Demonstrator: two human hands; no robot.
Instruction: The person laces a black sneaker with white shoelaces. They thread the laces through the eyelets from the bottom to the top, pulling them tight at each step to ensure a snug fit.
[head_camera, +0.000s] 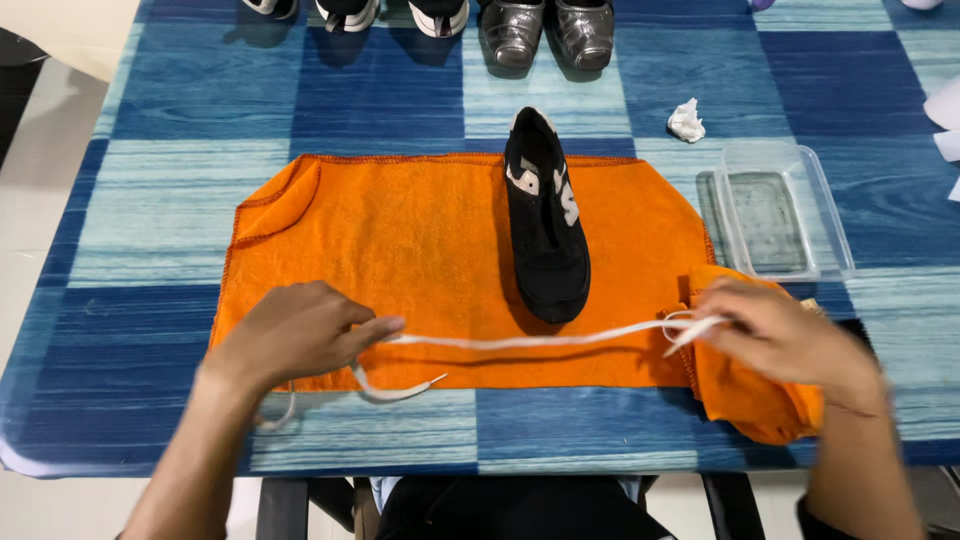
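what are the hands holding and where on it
Both hold one white shoelace, stretched between them over the orange cloth. The left hand pinches it near one end, whose tip hangs loose; the right hand grips a loop near the other end.

one clear container, no labels, signs or screens

a shallow, rectangular, see-through plastic container (783, 212) lies open-side up on the blue checked desk (180, 180), just right of the orange cloth (420, 250); it bears no label.

Bright, even overhead light; soft shadow left of black shoe (546, 220); slight motion blur on right hand (790, 340); tabletop (180, 190) sharp.
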